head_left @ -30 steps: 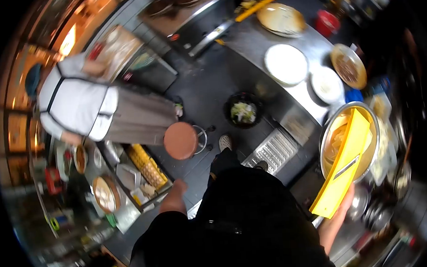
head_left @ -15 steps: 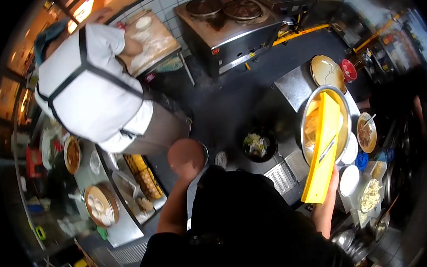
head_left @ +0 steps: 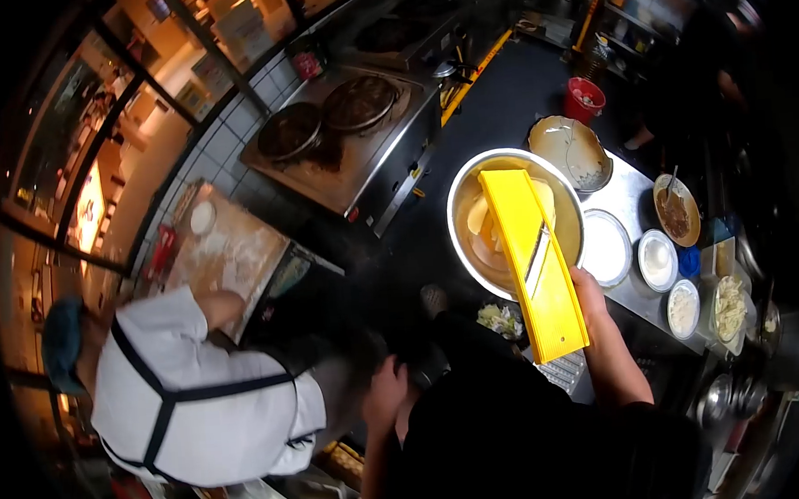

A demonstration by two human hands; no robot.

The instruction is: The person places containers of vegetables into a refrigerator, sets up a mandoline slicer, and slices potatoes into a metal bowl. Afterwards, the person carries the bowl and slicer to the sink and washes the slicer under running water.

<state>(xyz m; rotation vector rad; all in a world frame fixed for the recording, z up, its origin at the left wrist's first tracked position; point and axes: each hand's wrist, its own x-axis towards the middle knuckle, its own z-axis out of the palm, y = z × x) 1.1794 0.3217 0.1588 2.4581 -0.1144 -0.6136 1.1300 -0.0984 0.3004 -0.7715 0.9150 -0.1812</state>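
Observation:
My right hand is closed at the near rim of a large metal bowl, gripping a yellow mandoline slicer along with it. The slicer lies slanted across the bowl, its blade slot facing up. Pale yellowish pieces show inside the bowl beside the slicer. My left hand is low at the left, near a co-worker's legs. Its fingers are dim and blurred, so what they hold, if anything, is not clear. A pot of chopped greens is below the bowl, partly hidden by it.
A co-worker in a white shirt leans over a floured board on my left. A hotplate unit stands ahead. On the right, a steel counter carries a wide dish, white bowls and a dish with brown filling.
The view has turned left. The bowl and slicer have moved left off the counter in my right hand. My left hand is no longer at the round brown top.

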